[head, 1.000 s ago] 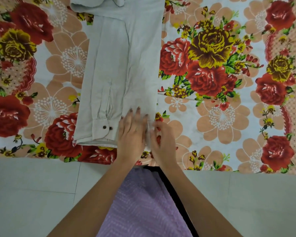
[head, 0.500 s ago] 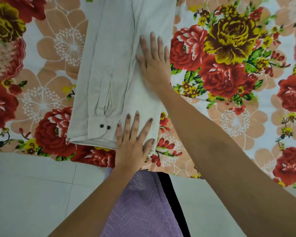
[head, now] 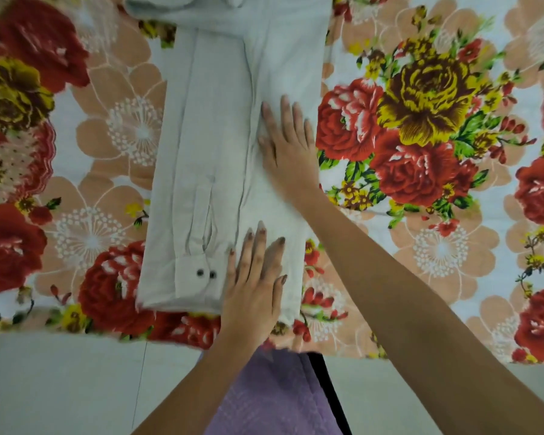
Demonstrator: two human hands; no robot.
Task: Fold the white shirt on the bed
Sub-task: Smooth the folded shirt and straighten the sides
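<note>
Spread flat, right hand (head: 288, 146) has slid up white shirt (head: 211, 136) from near edge of bed (head: 421, 246); left hand (head: 255, 287) flat on hem: smoothing, cross-fold judged next.

Shirt (head: 220, 127) is lying on the bed (head: 421, 252), folded into a long narrow strip. It is running from the bed's near edge toward the far side, and its top end is passing out of view. A sleeve is lying along the strip's left half. Its cuff (head: 198, 279) is sitting by the near edge, with two dark buttons (head: 205, 273) showing.

Left hand (head: 253, 287) is pressing flat on the strip's near end, just right of the cuff, fingers straight. Right hand (head: 291, 146) is pressing flat farther up, by the strip's right edge.

Pale floor (head: 60, 387) is showing below the near edge, and purple cloth (head: 270, 400) is showing between the forearms.
</note>
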